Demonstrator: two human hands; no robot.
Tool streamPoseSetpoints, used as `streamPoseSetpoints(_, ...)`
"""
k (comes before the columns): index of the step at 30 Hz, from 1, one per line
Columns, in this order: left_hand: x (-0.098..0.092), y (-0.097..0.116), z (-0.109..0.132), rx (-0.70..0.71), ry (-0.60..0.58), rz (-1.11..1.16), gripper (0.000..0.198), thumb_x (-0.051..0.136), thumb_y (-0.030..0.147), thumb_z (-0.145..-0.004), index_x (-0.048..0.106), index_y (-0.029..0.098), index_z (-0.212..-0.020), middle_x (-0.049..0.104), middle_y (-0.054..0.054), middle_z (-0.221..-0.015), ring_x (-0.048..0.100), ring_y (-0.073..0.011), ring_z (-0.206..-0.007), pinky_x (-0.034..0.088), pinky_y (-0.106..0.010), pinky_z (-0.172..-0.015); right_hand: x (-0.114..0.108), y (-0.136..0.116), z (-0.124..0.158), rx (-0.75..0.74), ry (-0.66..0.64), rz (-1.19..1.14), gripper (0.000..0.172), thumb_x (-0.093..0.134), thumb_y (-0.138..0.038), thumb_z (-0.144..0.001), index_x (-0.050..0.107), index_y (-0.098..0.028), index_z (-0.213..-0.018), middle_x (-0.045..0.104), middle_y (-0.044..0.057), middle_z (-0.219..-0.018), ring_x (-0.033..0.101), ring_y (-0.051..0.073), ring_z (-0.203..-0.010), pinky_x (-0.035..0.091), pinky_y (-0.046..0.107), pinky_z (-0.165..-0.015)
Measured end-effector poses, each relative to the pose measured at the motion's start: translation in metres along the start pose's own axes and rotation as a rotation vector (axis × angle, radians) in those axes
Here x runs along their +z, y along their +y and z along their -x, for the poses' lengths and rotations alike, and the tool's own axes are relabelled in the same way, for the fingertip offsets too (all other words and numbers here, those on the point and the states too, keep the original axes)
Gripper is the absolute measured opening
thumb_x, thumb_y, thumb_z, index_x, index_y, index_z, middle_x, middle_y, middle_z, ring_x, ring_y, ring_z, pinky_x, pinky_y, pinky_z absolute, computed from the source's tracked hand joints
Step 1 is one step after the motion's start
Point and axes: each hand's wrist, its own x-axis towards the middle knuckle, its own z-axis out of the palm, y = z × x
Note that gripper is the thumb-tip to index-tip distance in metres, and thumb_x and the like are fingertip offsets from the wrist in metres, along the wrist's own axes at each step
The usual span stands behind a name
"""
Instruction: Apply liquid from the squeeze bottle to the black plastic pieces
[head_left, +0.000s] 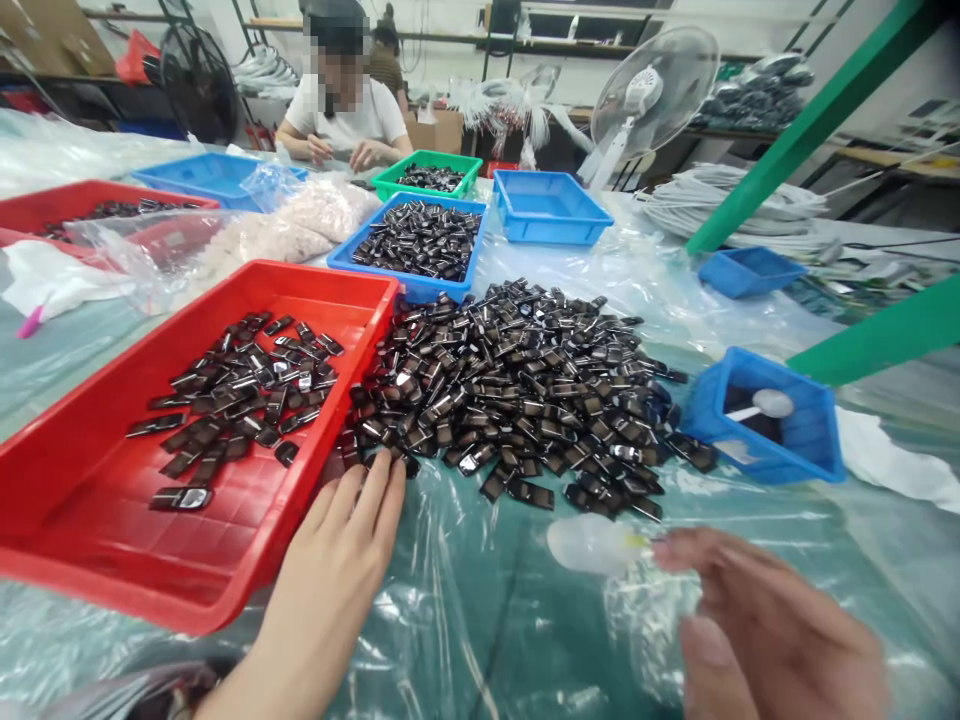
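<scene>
A large heap of small glossy dark brown pieces point(525, 380) lies on the plastic-covered green table point(480, 610). My left hand point(345, 540) rests at the heap's near left edge, fingers stretched forward, fingertips touching pieces beside the red tray point(187, 600). That tray holds more such pieces point(225, 390). At the lower right is my right hand point(765, 620), slightly blurred, thumb and fingers apart. Its fingertips are at the yellowish tip of a small translucent white object point(592, 543); whether they touch it is unclear.
A blue bin point(825, 450) with a round white scoop-like item stands right of the heap. Behind are a blue tray point(345, 262) of dark pieces, an empty-looking blue tray point(551, 235) and a green tray point(382, 187). Green posts point(810, 130) cross the right side. A person sits opposite.
</scene>
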Motion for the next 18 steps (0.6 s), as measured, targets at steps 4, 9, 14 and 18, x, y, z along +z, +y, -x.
streamPoseSetpoints(4, 0.012, 0.002, -0.01, 0.036, 0.031, -0.027, 0.043, 0.03, -0.004, -0.087, 0.06, 0.0, -0.116, 0.07, -0.021, -0.111, 0.067, -0.0315, -0.091, 0.056, -0.042, -0.074, 0.014, 0.017, 0.001, 0.128, -0.283, 0.129, 0.047, 0.056, -0.028, -0.091, 0.038, -0.029, -0.134, 0.052, 0.01, -0.136, 0.055, 0.022, -0.121, 0.053, 0.034, -0.09)
streamPoseSetpoints(9, 0.013, 0.005, -0.019, 0.015, 0.074, 0.053, 0.045, 0.022, 0.001, -0.095, 0.066, 0.008, -0.096, 0.071, -0.014, -0.09, 0.066, -0.0253, -0.078, 0.056, -0.038, -0.072, 0.02, 0.022, 0.001, 0.323, -0.432, 0.153, 0.024, 0.051, -0.037, -0.094, 0.048, -0.031, -0.117, 0.062, 0.006, -0.122, 0.06, 0.021, -0.113, 0.057, 0.026, -0.073)
streamPoseSetpoints(14, 0.015, 0.008, -0.015, -0.012, 0.13, 0.128, 0.043, 0.024, 0.024, -0.103, 0.059, 0.001, -0.109, 0.067, -0.021, -0.099, 0.066, -0.0308, -0.089, 0.056, -0.044, -0.074, 0.019, 0.022, -0.002, 0.287, -0.458, 0.178, 0.022, 0.053, -0.037, -0.094, 0.049, -0.034, -0.116, 0.064, 0.002, -0.118, 0.062, 0.018, -0.11, 0.057, 0.021, -0.072)
streamPoseSetpoints(18, 0.014, 0.008, -0.005, -0.118, 0.084, 0.204, 0.051, 0.031, 0.044, -0.099, 0.058, 0.0, -0.106, 0.064, -0.024, -0.095, 0.065, -0.0367, -0.081, 0.055, -0.052, -0.064, 0.017, 0.023, -0.002, 0.275, -0.498, 0.195, 0.024, 0.053, -0.036, -0.094, 0.048, -0.036, -0.117, 0.064, 0.0, -0.118, 0.062, 0.016, -0.11, 0.056, 0.021, -0.075)
